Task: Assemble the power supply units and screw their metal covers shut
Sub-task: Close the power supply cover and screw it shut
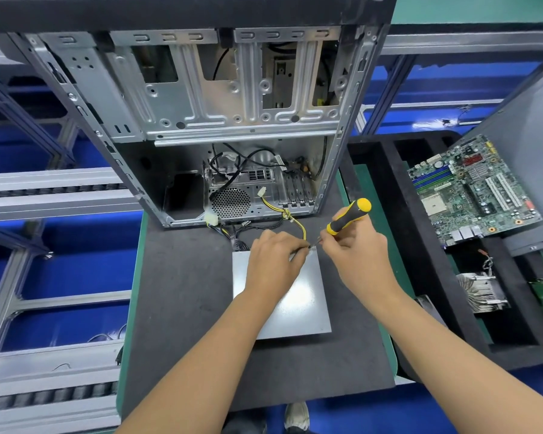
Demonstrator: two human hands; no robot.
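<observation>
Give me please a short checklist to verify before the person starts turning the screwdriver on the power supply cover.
1. Right hand grips the screwdriver by its yellow and black handle: ok.
2. Left hand steadies things at the tip, at the far right corner of the metal cover: ok.
3. Tip seated in a screw head: cannot tell, the fingers hide it.
4. Cover lies flat on the dark mat: ok.
5. Yellow and black cable clear of the corner: not ok, it runs down right to the tip.
6. Other corners already screwed: cannot tell.
</observation>
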